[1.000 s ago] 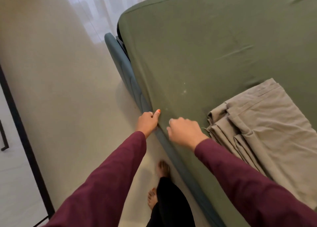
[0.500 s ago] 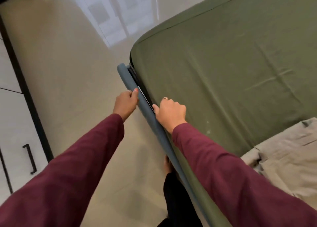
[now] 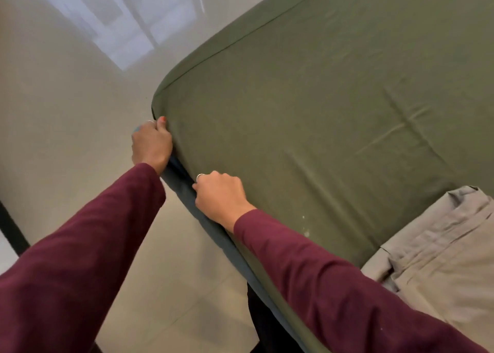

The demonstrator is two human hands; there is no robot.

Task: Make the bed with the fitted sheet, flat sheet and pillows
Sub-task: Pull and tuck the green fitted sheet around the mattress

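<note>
At the near-left corner of the bed, my left hand [image 3: 151,144] closes on the edge of the green fitted sheet [image 3: 307,128] where it rounds the mattress corner, thumb on top and fingers curled out of sight beneath. My right hand [image 3: 219,198] sits a little nearer along the same side, fist curled over the sheet's hem just above the blue bed frame [image 3: 211,228]; I cannot tell whether its fingers pinch fabric or only press it down into the gap. The sheet lies stretched over the whole visible mattress, with a few shallow creases running across the middle. The folded beige flat sheet [image 3: 441,259] waits on the right side of the bed, near me, well apart from both hands. No pillows are in view.

By my reading, the step is seating this corner and tucking the side. To do it well, I would pull the corner seam down squarely over the mattress corner, then run the hem into the gap along the frame, drawing away from the corner so the creases flatten rather than bunch. Pulling too hard here could lift another corner off.
</note>
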